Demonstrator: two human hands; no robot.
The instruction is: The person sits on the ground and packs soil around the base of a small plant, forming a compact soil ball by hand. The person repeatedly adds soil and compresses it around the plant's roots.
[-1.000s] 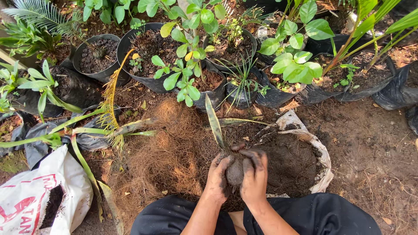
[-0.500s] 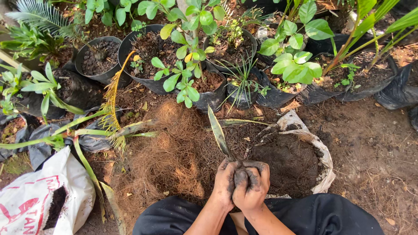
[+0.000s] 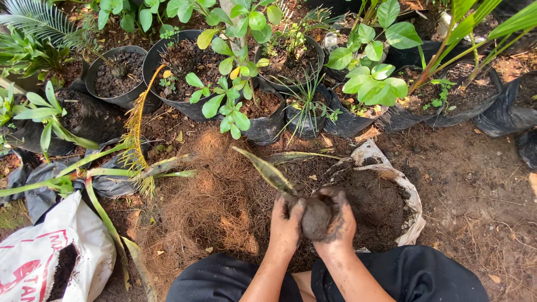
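The left hand (image 3: 286, 226) and the right hand (image 3: 339, 222) clasp the soil ball (image 3: 316, 217) from 2 sides, fingers curled tight around it, so the striped leaf (image 3: 267, 169) points away above the open soil sack (image 3: 413, 193).

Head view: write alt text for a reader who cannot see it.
Two soil-covered hands, left hand and right hand, cup a soil ball with one long leaf over an open sack of dark soil. Potted plants stand behind.

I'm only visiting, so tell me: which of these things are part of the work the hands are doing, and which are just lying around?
In use: left hand, right hand, soil ball, its long leaf, open soil sack.

Lying about: white bag, coconut fibre pile, potted plants, empty-looking black pot.
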